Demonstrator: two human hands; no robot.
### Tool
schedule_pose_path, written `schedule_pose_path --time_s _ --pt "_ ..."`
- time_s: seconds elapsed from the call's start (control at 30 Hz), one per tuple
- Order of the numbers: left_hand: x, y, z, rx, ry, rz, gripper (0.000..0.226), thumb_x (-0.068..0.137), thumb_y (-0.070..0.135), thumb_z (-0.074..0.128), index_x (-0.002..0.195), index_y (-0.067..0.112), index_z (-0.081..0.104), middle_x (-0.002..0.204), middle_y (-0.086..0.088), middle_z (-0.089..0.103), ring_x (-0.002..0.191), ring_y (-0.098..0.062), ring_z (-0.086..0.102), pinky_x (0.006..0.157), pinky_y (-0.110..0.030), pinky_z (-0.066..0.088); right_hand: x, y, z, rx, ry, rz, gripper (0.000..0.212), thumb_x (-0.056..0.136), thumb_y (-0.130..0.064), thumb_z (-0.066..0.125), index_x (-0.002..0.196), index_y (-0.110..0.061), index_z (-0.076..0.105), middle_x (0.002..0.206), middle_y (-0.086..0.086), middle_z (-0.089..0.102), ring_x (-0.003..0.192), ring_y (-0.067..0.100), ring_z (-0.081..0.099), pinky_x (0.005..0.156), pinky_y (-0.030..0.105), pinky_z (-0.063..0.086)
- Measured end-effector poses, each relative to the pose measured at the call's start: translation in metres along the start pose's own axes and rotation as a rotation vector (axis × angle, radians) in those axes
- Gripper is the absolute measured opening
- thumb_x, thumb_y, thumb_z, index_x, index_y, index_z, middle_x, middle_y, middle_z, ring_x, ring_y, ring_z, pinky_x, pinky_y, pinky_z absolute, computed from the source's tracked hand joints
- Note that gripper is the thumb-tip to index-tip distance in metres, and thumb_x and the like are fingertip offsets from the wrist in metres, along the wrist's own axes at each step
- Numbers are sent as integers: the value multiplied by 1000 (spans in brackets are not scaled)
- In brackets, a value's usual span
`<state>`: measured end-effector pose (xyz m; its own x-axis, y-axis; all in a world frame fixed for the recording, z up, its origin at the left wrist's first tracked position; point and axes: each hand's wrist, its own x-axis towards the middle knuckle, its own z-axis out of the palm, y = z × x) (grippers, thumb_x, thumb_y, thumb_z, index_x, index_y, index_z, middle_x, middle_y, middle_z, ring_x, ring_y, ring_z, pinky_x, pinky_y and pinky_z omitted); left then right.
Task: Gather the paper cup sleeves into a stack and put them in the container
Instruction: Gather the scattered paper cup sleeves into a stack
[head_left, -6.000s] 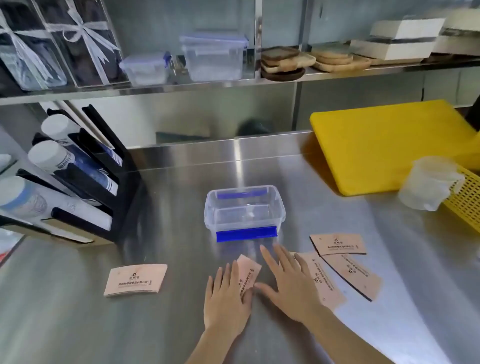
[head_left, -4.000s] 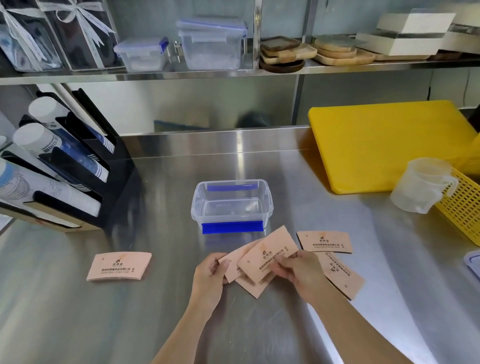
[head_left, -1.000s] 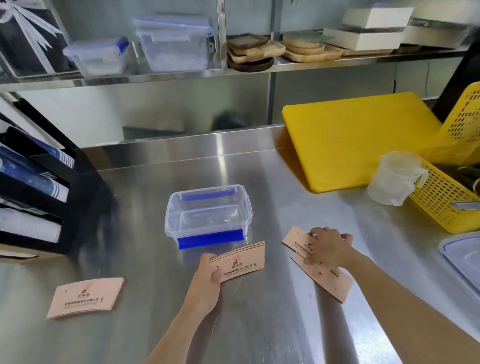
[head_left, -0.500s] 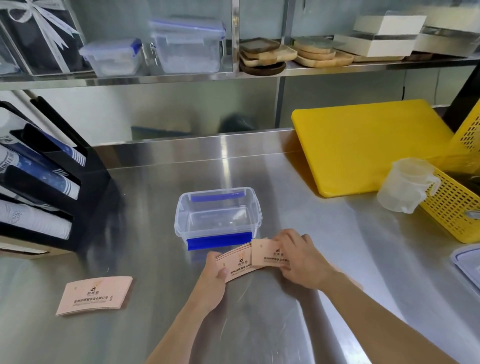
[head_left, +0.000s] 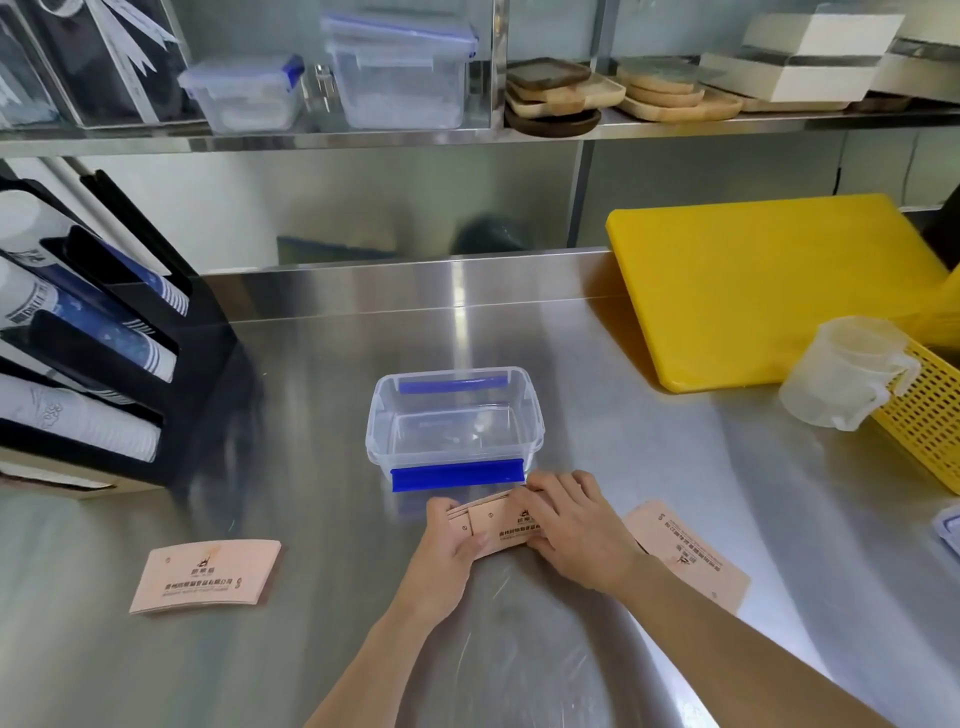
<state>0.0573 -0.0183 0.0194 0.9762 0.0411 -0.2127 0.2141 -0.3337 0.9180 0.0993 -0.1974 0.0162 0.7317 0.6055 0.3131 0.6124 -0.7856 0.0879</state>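
Note:
A small stack of pale pink paper cup sleeves (head_left: 493, 525) is held between both hands just in front of the container. My left hand (head_left: 452, 545) grips its left end, and my right hand (head_left: 571, 525) presses on its right half. The clear plastic container (head_left: 530, 415) with blue clips stands open and holds nothing, right behind the stack. One loose sleeve (head_left: 205, 574) lies flat to the left. Another loose sleeve (head_left: 691, 551) lies to the right, partly hidden under my right forearm.
A black cup dispenser rack (head_left: 104, 364) stands at the left. A yellow cutting board (head_left: 769, 291), a translucent measuring jug (head_left: 852, 374) and a yellow basket (head_left: 930, 421) sit at the right. A shelf with boxes and wooden trays runs above the steel counter (head_left: 311, 649).
My right hand has brought a sleeve from the right pile over to the ones in my left hand, and both hands now hold them together as one stack in front of the container.

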Motion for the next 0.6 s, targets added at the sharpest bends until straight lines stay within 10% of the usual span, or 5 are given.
schedule_pose_path --time_s 0.37,0.6 --pt "9 -3 9 77 -72 55 16 94 5 35 105 14 28 112 -8 49 103 -21 50 89 -29 38 -43 41 -18 183 21 532 61 70 -59 48 109 -14 58 111 6 63 102 27 60 86 29 25" --pt "12 1 13 73 -103 94 21 93 -2 31 105 14 26 115 -6 44 107 -20 46 90 -27 35 -66 52 -29 230 -378 970 83 61 -64 66 127 -19 42 130 0 47 125 22 37 102 38 24"
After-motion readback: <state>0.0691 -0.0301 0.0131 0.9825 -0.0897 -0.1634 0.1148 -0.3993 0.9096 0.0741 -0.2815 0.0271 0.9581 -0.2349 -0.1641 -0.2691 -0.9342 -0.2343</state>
